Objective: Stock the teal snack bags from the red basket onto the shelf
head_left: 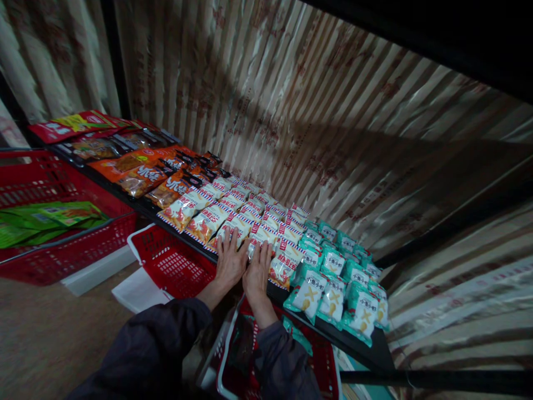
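My left hand lies on the front of a white snack bag with red lettering, its fingers stretched out. Close beside it, my right hand rests on the neighbouring white bag, fingers also extended, not wrapped round it. Both bags are in the front row of several matching bags on a black shelf. Just right of my right hand lies another white bag. My hands partly cover the lower parts of the bags they touch.
Teal-and-white snack bags fill the shelf's right end; orange bags and red packets lie left. Red baskets stand below, one holding green packets. A corrugated sheet closes the back. A dark upper shelf hangs overhead.
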`<action>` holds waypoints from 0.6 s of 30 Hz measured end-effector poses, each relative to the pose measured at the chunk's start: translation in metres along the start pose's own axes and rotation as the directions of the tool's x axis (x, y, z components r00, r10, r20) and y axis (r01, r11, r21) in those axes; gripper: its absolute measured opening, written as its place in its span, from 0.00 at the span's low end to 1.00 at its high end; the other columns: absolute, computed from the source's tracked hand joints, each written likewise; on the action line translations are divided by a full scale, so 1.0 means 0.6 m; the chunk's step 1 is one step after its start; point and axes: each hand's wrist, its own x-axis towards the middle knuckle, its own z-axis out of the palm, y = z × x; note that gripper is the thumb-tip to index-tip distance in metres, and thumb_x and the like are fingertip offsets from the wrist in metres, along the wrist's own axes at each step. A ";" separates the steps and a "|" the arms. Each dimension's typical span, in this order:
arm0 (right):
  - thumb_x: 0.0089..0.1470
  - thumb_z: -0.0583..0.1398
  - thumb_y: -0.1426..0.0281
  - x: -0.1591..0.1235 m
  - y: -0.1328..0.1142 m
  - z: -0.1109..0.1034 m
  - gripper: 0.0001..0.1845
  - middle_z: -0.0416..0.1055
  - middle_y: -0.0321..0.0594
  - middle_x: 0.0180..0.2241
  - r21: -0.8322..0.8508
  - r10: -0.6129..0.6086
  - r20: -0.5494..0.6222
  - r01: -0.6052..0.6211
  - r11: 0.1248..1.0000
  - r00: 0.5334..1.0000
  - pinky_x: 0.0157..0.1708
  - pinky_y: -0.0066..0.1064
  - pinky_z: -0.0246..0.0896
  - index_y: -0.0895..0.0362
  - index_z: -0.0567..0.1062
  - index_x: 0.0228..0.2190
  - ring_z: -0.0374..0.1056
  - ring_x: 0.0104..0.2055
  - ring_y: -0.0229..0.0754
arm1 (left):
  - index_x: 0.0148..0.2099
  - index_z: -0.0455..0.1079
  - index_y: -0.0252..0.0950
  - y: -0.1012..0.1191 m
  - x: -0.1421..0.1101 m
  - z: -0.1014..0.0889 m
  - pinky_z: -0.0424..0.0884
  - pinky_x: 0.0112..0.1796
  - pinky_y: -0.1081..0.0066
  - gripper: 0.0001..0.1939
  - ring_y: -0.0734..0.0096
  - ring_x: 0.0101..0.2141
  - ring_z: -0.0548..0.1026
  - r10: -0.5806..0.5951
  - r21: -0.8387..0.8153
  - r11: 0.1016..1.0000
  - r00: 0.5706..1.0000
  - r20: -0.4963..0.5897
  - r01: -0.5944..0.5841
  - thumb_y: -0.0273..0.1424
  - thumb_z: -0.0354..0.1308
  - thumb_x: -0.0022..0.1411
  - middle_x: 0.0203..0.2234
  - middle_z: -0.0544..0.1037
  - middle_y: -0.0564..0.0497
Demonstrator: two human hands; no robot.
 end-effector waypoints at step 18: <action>0.61 0.48 0.73 0.007 -0.015 -0.028 0.29 0.46 0.64 0.66 -0.018 0.003 0.032 -0.002 1.000 0.999 0.62 0.61 0.43 0.69 0.56 0.62 0.29 0.71 0.56 | 0.59 0.67 0.39 -0.003 0.000 -0.002 0.45 0.62 0.40 0.23 0.47 0.68 0.34 -0.006 -0.028 1.000 1.000 -0.013 0.006 0.26 0.51 0.62 0.68 0.49 0.41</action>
